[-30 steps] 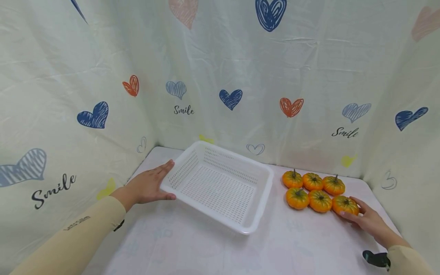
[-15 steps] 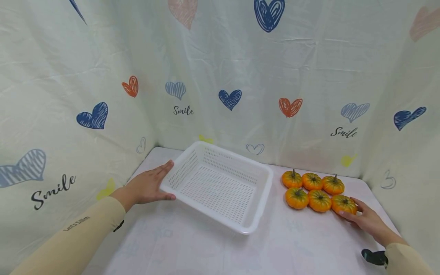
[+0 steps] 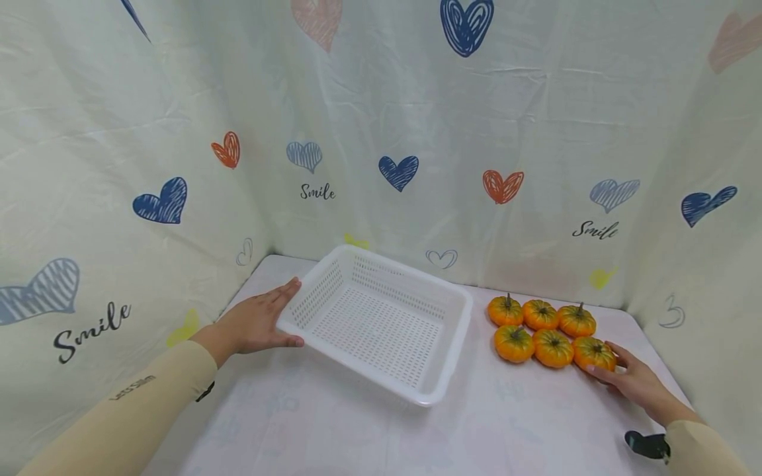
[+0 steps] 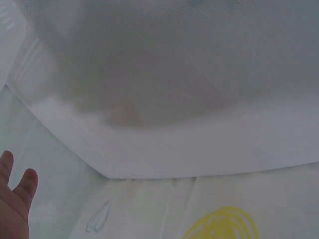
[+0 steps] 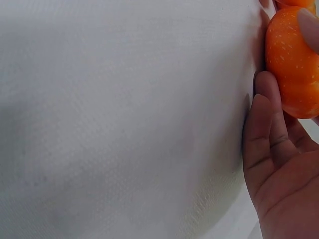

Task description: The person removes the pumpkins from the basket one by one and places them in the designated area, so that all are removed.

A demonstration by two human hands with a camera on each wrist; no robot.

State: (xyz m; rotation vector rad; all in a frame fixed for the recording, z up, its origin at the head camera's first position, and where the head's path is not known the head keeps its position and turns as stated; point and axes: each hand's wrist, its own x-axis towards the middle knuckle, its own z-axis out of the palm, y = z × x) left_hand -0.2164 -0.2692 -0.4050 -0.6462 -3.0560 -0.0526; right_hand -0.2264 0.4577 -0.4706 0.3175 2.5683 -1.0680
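Observation:
A white plastic basket with perforated walls sits at an angle in the middle of the table, nothing inside it. My left hand lies against its left end, fingers straight and spread, thumb at the front left corner. To the right, small orange-and-green pumpkins stand in two rows of three. My right hand holds the front right pumpkin, thumb on its near side and fingers around its right side. In the right wrist view that pumpkin shows bright orange between thumb and fingers, low against the tablecloth.
Beside the held one are a middle front pumpkin and a left front pumpkin. The back row, including a pumpkin at its right end, stands close behind. A curtain printed with hearts encloses the white table at the back and sides.
Both hands keep their places at the basket and the front right pumpkin. That pumpkin and the right hand have shifted very slightly left.

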